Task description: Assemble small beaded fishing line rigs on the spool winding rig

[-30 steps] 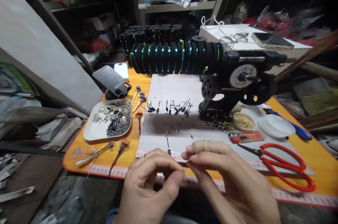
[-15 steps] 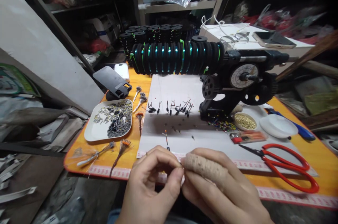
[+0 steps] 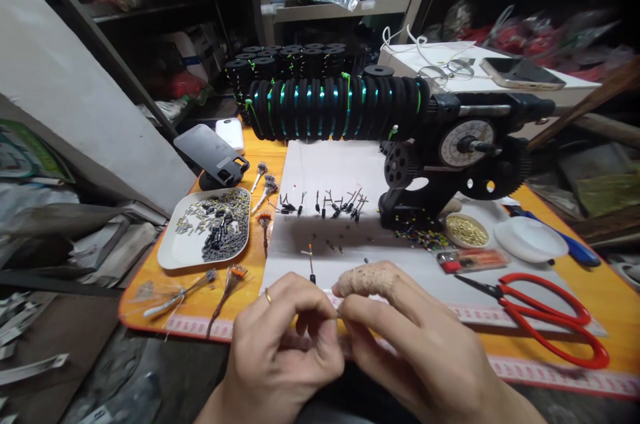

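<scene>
My left hand (image 3: 287,344), with a ring on one finger, is closed in a pinch at the front edge of the table. Fingertip to fingertip with it, my right hand (image 3: 415,337) is also pinched, its index finger wrapped in tan tape. Whatever lies between the fingertips is too small and hidden to name. Just beyond them, a thin orange-tipped float stem with a black end (image 3: 311,261) lies on the white board (image 3: 290,297). Farther back on the board are several small dark pieces with thin stems (image 3: 335,204).
A winder with black foam spools (image 3: 330,109) stands behind. At left are a tray of small parts (image 3: 167,234) and wire bundles (image 3: 231,284). On the right lie red-handled scissors (image 3: 545,317), a cutter (image 3: 473,259), a dish of golden bits (image 3: 467,231) and a white lid (image 3: 531,239).
My hands stay together at the fingertips. The left hand has rolled so its ring shows; the right has turned, its taped index finger now lifted and bent above the pinch.
</scene>
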The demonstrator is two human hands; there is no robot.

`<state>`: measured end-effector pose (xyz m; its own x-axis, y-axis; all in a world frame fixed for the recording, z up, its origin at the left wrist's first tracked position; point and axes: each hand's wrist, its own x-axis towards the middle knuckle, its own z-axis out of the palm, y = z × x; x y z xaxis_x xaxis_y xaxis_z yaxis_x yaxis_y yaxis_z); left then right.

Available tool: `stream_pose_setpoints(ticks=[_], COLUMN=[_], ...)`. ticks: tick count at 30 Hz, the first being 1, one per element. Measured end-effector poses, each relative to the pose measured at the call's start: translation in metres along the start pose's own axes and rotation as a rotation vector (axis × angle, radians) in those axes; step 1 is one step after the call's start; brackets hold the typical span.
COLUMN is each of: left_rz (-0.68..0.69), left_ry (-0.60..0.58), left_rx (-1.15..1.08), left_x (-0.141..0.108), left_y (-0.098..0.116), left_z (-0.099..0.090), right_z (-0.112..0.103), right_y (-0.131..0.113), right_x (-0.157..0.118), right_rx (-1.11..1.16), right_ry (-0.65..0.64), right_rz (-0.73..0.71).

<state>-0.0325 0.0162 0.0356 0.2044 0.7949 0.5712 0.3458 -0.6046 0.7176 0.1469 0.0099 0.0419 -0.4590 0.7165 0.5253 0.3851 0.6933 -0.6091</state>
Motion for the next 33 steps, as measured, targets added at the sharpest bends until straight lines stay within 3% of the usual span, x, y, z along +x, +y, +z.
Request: stream_pose_setpoints(ticks=[5, 8, 12, 15, 19, 24, 29, 33], left_rz=[-0.529, -0.672, -0.663, -0.639, -0.593, -0.438, -0.450, -0.391], left_ry=[0.002, -0.027, -0.070, -0.014, 0.128, 0.159, 0.188, 0.108], left_rx=[-0.561, -0.816, -0.927, -0.884, -0.743, -0.528, -0.547, -0.352], left_x=[-0.006, -0.009, -0.014, -0.017, -0.019, -0.023, -0.029, -0.026], left_y=[-0.001, -0.003, -0.007, -0.007, 0.003, 0.011, 0.014, 0.017], left_z=[0.007, 0.007, 0.007, 0.010, 0.015, 0.012, 0.012, 0.009], right_z=[0.005, 0.007, 0.010, 0.013, 0.016, 0.012, 0.010, 0.010], right_y=[0.000, -0.001, -0.006, -0.010, -0.011, -0.009, -0.008, -0.009], right_x=[0.001, -0.001, -0.005, -0.007, -0.010, -0.013, -0.018, -0.022], right_rx=[0.025, 0.039, -0.085, -0.133, 0.016, 0.096, 0.112, 0.104], right_ry=[0.019, 0.070, 0.103, 0.175, 0.275, 0.261, 0.223, 0.186], right_rz=[0.020, 0.006, -0.024, 0.008, 0.137, 0.231, 0.239, 0.236])
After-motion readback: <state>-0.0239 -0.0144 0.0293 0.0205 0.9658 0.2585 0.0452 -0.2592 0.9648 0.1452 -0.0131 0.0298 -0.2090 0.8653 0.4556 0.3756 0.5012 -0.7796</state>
